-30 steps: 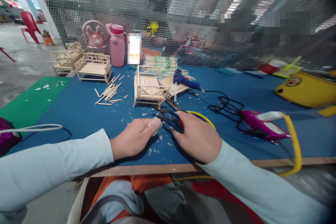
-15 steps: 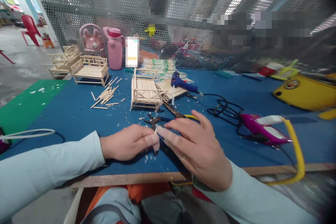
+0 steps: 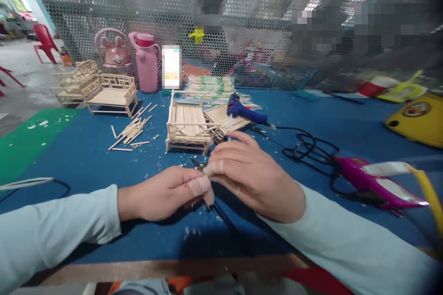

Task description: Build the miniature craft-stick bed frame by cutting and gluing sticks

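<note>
While the left hand (image 3: 165, 193) is closed, thumb against fingers, the half-curled right hand (image 3: 258, 177) meets its tips; whether either pinches anything cannot be told. Pliers (image 3: 195, 162) show just beyond, a miniature stick-built bench (image 3: 188, 120) farther ahead.
</note>
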`<state>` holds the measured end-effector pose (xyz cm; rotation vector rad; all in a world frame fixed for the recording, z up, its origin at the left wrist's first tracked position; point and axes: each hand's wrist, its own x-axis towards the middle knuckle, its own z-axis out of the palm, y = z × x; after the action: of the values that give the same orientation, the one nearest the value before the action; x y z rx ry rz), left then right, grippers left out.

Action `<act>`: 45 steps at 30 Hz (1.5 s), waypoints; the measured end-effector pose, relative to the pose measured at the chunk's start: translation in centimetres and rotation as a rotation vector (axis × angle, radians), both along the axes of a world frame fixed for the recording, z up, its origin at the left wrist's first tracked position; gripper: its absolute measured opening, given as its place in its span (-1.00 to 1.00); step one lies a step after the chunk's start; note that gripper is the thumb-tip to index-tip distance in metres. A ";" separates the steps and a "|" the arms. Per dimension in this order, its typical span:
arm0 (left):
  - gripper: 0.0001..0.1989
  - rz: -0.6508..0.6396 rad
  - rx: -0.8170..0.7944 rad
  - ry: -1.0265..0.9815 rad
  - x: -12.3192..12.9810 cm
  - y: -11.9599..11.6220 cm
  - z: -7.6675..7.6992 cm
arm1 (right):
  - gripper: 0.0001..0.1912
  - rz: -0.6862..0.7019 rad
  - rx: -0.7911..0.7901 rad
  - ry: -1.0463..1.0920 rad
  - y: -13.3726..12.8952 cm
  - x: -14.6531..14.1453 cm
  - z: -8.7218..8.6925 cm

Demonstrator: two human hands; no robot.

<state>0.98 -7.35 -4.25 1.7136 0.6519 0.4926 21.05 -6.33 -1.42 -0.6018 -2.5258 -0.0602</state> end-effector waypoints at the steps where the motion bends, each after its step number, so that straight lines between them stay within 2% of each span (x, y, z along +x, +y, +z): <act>1: -0.59 0.007 -0.025 -0.011 0.1 0.0 -0.1 | -0.86 0.026 -0.042 0.015 0.2 0.0 -0.2; 4: -0.58 0.010 -0.074 -0.021 0.1 -0.1 0.0 | -0.88 0.079 -0.178 0.059 0.3 0.0 -0.6; 7: -0.59 0.022 -0.034 0.033 0.2 0.1 0.4 | -0.92 0.008 -0.192 0.091 0.2 0.2 -0.7; 11: -0.62 -0.001 0.071 0.092 0.5 0.8 1.2 | -0.88 -0.063 0.008 0.009 0.3 0.6 -0.1; 15: -0.62 0.029 0.070 0.095 0.6 1.2 1.3 | -0.79 -0.107 0.197 -0.100 0.9 0.7 0.2; 23: -0.60 0.039 0.048 0.050 0.7 1.7 0.8 | -0.82 -0.159 0.264 -0.040 1.3 0.8 -0.5; 26: -0.62 0.089 0.026 0.059 0.9 1.5 0.9 | -0.84 -0.209 0.303 -0.019 1.6 1.0 -0.7; 29: -0.63 0.154 0.000 0.129 0.7 0.8 1.1 | -0.88 -0.295 0.422 0.049 2.3 1.3 -1.1; 31: -0.71 0.271 0.162 0.128 0.4 0.4 1.5 | -0.89 -0.349 0.493 0.071 2.7 1.4 -1.3; 33: -0.80 0.463 0.514 0.032 0.0 0.6 2.4 | -0.89 -0.394 0.499 0.061 3.0 1.5 -1.3; 34: -0.72 0.570 0.719 -0.034 -0.1 1.0 3.0 | -0.88 -0.415 0.487 0.055 3.0 1.4 -1.3; 35: -0.61 0.620 0.908 -0.092 -0.3 1.5 3.6 | -0.87 -0.433 0.478 0.053 3.1 1.4 -1.3; 36: -0.51 0.593 0.981 -0.051 -0.4 2.2 4.2 | -0.86 -0.443 0.473 0.053 3.1 1.3 -1.3; 37: -0.42 0.511 1.064 0.009 -0.4 2.9 4.7 | -0.85 -0.445 0.479 0.057 3.1 1.2 -1.2; 40: -0.26 0.338 1.125 0.312 -0.2 4.9 5.6 | -0.80 -0.436 0.516 0.054 3.1 0.9 -1.3; 42: -0.25 0.301 1.109 0.428 0.0 5.6 5.7 | -0.77 -0.439 0.570 0.041 3.3 0.8 -1.4; 45: -0.25 0.298 1.090 0.481 0.5 5.9 5.6 | -0.77 -0.429 0.708 0.058 3.5 0.4 -1.6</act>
<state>1.46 -1.40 1.40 2.8318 1.1077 0.7221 21.48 -2.81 -2.99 -0.7990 -2.0660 -1.0183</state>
